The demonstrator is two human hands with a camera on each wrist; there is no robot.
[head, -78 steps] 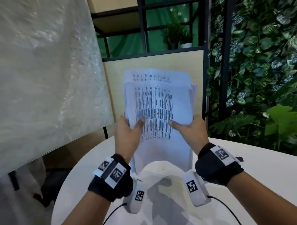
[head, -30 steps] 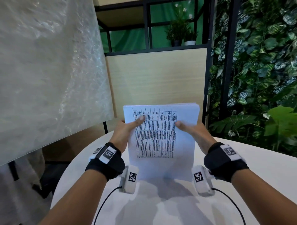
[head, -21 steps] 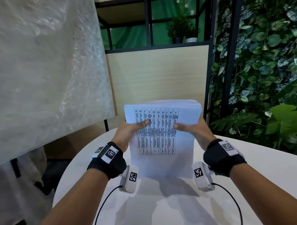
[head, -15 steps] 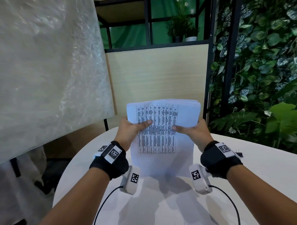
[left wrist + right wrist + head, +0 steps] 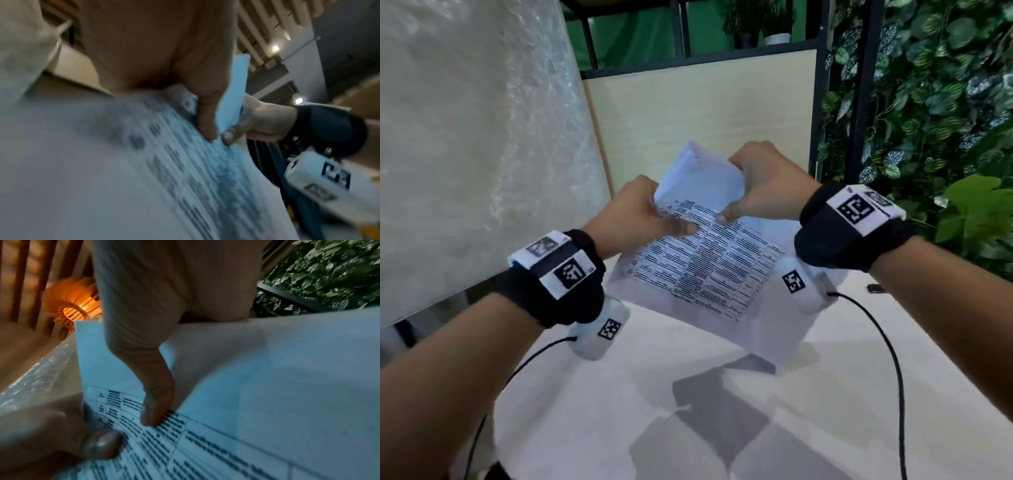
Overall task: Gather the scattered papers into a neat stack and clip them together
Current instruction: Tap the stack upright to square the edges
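A stack of printed white papers (image 5: 705, 274) is held tilted over the white round table (image 5: 722, 438), its lower corner close to the tabletop. My left hand (image 5: 647, 219) grips the stack's upper left edge, thumb on the printed face. Beside it my right hand (image 5: 753, 192) grips the top end, which bends backward. The left wrist view shows the papers (image 5: 102, 178) with both thumbs nearly meeting. In the right wrist view the papers (image 5: 267, 386) lie under my right thumb. A small black clip (image 5: 875, 288) lies on the table to the right, apart from both hands.
A panel covered in bubble wrap (image 5: 476, 137) leans at the left. A wooden partition (image 5: 705, 102) with a black frame stands behind the table. A wall of green leaves (image 5: 928, 102) fills the right. Cables run from both wrist cameras across the table.
The stack stood upright on its bottom edge with a hand on each side. Now it is turned and tilted, both hands have come together at its top end, and that end is bent back.
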